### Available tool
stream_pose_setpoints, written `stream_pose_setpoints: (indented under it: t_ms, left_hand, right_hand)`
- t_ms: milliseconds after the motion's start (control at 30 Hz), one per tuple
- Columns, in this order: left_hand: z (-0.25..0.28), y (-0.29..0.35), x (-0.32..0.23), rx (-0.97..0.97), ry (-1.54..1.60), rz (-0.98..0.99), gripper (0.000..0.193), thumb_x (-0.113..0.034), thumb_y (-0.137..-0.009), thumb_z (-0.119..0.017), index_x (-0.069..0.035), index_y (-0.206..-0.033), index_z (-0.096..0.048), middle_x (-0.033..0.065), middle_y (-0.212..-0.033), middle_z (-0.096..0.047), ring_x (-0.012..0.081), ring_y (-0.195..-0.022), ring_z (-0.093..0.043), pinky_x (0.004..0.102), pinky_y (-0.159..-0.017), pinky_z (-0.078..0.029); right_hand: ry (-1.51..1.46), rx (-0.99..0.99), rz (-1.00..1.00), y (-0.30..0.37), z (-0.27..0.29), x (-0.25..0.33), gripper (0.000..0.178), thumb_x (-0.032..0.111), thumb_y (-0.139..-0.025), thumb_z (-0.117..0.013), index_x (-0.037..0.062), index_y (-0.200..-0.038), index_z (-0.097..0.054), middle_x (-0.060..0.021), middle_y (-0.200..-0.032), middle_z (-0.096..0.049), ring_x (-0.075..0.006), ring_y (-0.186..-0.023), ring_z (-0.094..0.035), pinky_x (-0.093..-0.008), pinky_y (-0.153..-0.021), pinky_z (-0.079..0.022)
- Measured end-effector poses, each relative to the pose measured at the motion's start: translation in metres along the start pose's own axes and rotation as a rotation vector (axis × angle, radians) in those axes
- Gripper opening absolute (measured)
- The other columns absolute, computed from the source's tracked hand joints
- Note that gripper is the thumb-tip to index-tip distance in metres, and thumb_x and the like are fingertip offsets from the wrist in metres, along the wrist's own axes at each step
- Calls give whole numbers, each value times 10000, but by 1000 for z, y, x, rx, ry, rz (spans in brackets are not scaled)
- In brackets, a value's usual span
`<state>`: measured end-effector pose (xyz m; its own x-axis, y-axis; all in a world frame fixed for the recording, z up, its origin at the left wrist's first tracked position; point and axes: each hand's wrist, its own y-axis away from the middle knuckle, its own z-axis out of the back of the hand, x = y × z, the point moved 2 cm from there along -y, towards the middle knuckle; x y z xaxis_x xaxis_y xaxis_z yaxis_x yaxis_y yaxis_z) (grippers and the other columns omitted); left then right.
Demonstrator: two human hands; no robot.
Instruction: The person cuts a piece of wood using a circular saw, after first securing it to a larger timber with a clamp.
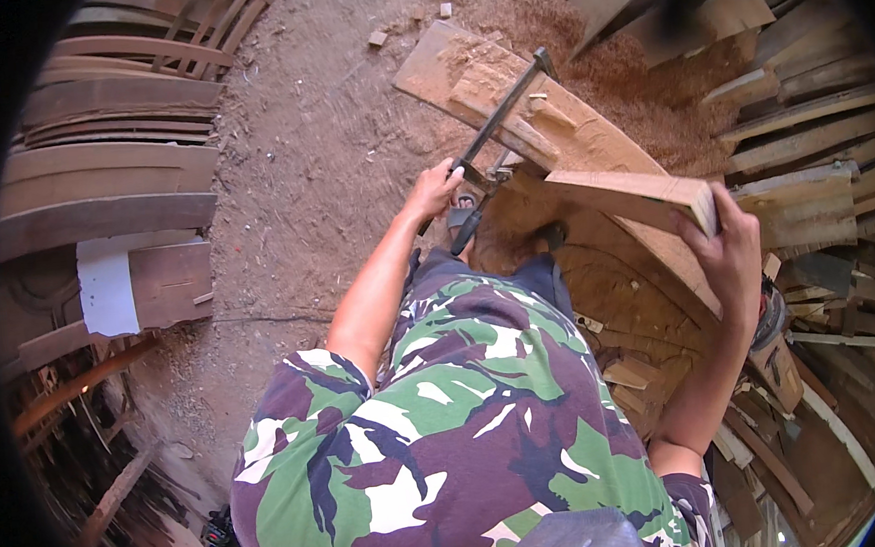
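Note:
My left hand is closed around the near part of a long dark metal bar clamp. The clamp lies slantwise across a sawdust-covered bench plank, with its far jaw at the plank's far edge. A pale length of wood is in my right hand, gripped at its right end with fingers and thumb around it. Its other end reaches left over the plank, near the clamp; whether it touches the plank I cannot tell. Small wooden pieces lie on the plank beyond it.
Stacked boards line the left side. More planks and offcuts crowd the right, with a heap of reddish shavings beside the bench. A power tool, partly hidden, stands by my right forearm. Small blocks lie on the dirt floor.

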<state>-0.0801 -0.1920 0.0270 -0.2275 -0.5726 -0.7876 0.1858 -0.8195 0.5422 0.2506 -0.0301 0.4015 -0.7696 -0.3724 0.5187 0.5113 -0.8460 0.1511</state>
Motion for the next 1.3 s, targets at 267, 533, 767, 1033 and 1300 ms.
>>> stream_pose_setpoints:
  t_ms: [267,533,767,1033,1300]
  left_hand:
    - [-8,-5,17,-262,-219,-116,405,-447,-1114,-499,-60,-1160,-609,284,-905,-727,513,-967,-707,584,-811,-538]
    - [-8,-33,51,-87,-120,-248,375,-382,-1132,-465,-33,-1159,-600,280,-1034,-687,521,-1030,-648,563,-849,-507]
    - [-25,-16,34,-111,-77,-274,377,-399,-1129,-484,-43,-1154,-603,275,-964,-697,495,-948,-677,548,-803,-521]
    - [-35,-15,38,14,160,35,542,-520,-1141,-437,-34,-1029,-651,105,-667,-620,234,-631,-637,441,-645,-504]
    - [-40,-17,24,121,253,238,676,-594,-1138,-373,-27,-906,-660,81,-615,-615,205,-502,-624,366,-513,-514]
  right_hand:
    - [-30,67,-62,-16,-1,29,336,211,-891,-822,-21,-1082,-673,-244,-844,-693,-398,-699,-606,-398,-694,-530]
    - [151,91,-37,-25,-62,15,407,327,-883,-814,69,-1172,-686,-258,-918,-727,-455,-889,-718,-520,-752,-546]
    - [120,150,-8,-52,-123,-18,422,320,-883,-811,68,-1191,-671,-264,-978,-744,-457,-947,-727,-543,-810,-569]
    - [107,224,10,-72,-165,-44,467,314,-883,-814,93,-1262,-655,-245,-1042,-755,-462,-1015,-718,-553,-851,-571]
    - [109,204,24,-69,-171,-49,410,291,-893,-813,75,-1206,-659,-248,-1028,-750,-464,-1005,-715,-541,-831,-568]
